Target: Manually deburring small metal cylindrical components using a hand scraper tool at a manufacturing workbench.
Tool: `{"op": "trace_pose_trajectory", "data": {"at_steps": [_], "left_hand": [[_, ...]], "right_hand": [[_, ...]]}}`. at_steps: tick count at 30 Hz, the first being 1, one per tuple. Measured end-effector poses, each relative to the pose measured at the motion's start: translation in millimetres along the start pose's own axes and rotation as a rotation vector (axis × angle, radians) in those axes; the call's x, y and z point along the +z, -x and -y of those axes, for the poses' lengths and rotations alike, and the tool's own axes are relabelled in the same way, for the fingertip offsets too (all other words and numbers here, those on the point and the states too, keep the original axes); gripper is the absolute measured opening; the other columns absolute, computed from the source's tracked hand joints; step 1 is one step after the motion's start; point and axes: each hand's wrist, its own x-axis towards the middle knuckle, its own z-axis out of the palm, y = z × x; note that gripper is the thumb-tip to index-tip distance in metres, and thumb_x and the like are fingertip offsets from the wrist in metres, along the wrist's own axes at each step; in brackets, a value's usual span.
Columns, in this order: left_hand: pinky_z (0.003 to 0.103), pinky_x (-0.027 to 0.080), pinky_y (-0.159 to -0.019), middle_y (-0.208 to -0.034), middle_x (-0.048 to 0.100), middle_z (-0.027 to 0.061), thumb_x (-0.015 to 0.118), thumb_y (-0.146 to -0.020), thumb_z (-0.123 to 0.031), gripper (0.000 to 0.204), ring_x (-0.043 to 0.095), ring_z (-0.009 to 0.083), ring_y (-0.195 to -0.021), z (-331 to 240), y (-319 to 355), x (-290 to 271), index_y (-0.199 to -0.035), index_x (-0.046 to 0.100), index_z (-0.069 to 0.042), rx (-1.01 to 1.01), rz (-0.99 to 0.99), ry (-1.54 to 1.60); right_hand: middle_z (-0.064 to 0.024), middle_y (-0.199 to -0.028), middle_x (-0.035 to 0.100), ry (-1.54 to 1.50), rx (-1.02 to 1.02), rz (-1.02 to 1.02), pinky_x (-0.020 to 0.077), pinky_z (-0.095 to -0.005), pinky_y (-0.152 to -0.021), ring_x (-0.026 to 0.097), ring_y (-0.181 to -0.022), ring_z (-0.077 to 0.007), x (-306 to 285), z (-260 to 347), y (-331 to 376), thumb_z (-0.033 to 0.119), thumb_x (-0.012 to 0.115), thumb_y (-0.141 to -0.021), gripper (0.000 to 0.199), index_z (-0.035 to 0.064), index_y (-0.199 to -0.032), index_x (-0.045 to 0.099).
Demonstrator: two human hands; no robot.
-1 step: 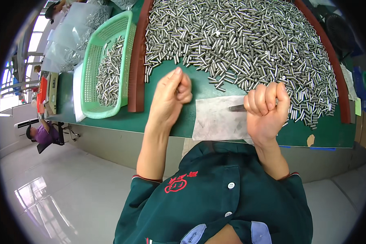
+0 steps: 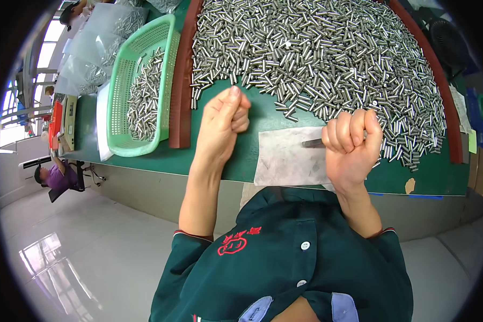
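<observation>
Small shiny metal pins [image 2: 306,48] lie in a wide heap on the green table [image 2: 241,169]. My left hand [image 2: 220,121] is closed just short of the heap's near left edge, thumb up along the curled fingers. Whatever it may pinch is hidden. My right hand [image 2: 354,142] is wrapped palm-up around a dark, flat metal tool [image 2: 313,143], of which only a short blunt end sticks out to the left. That end is over a smudged white cloth or sheet [image 2: 282,158] at the table's front edge.
Reddish-brown rails border the heap on the left [image 2: 181,91] and right [image 2: 449,107]. Beyond the left rail stands a green plastic basket [image 2: 112,107] with more pins. Clear bags of pins [image 2: 91,48] lie behind it. A person in purple [image 2: 59,177] sits far left.
My left hand has shifted slightly left and turned a little, its fingers still curled. My right hand and the tool stay in place.
</observation>
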Motion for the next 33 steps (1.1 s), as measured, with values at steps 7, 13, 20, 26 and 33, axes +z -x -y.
{"op": "trace_pose_trajectory", "data": {"at_steps": [7, 13, 20, 26, 33], "left_hand": [[0.033, 0.04, -0.045, -0.054, 0.053, 0.011, 0.06, -0.074, -0.013, 0.01, 0.053, 0.0245, -0.047, 3.9, -25.9, 3.1, -0.082, 0.056, -0.007, 0.513, -0.206, -1.436], [0.04, 0.04, -0.048, -0.059, 0.056, 0.0127, 0.058, -0.075, -0.015, 0.014, 0.055, 0.0314, -0.054, 11.6, -29.2, 3.0, -0.079, 0.048, -0.005, 0.603, -0.158, -1.552], [0.017, 0.022, -0.042, -0.058, 0.038, -0.0027, 0.05, -0.084, -0.015, 0.013, 0.028, 0.0033, -0.048, -8.2, -27.4, -11.9, -0.086, 0.049, -0.002, 0.08, 0.068, 0.028], [0.017, 0.025, -0.043, -0.074, 0.054, 0.0107, 0.046, -0.082, -0.01, 0.017, 0.03, 0.0045, -0.048, -3.8, -20.5, -20.5, -0.095, 0.049, 0.0, -0.043, 0.082, 0.262], [0.017, 0.024, -0.041, -0.061, 0.044, 0.0014, 0.047, -0.084, -0.011, 0.011, 0.028, 0.004, -0.046, -6.8, -14.7, -24.0, -0.086, 0.05, 0.0, 0.023, 0.093, 0.119]], "right_hand": [[0.0025, -0.042, 0.024, -0.004, 0.01, 0.004, 0.0164, -0.0238, -0.039, 0.014, -0.038, -0.0072, -0.1, -2.0, 2.0, 0.026, 0.028, -0.089, 0.039, 0.0122, -0.053, 0.027], [0.0026, -0.043, 0.024, -0.04, -0.001, 0.024, 0.0148, -0.0239, -0.039, 0.014, -0.038, -0.007, -0.8, -0.1, -0.1, 0.027, 0.028, -0.089, 0.037, 0.0122, -0.054, 0.027], [0.0021, -0.043, 0.023, -0.002, -0.067, 0.018, 0.0161, -0.0236, -0.038, 0.015, -0.038, -0.0074, 3.1, 4.4, -3.6, 0.025, 0.028, -0.089, 0.037, 0.012, -0.055, 0.027], [0.0028, -0.043, 0.023, 0.018, -0.039, 0.042, 0.0152, -0.0225, -0.037, 0.015, -0.038, -0.0068, 1.0, 1.7, 5.3, 0.025, 0.028, -0.089, 0.036, 0.0121, -0.056, 0.027], [0.0029, -0.043, 0.023, -0.053, -0.005, 0.03, 0.0168, -0.0227, -0.037, 0.015, -0.038, -0.0071, -0.9, 2.8, 3.5, 0.026, 0.028, -0.09, 0.038, 0.0122, -0.055, 0.028]]}}
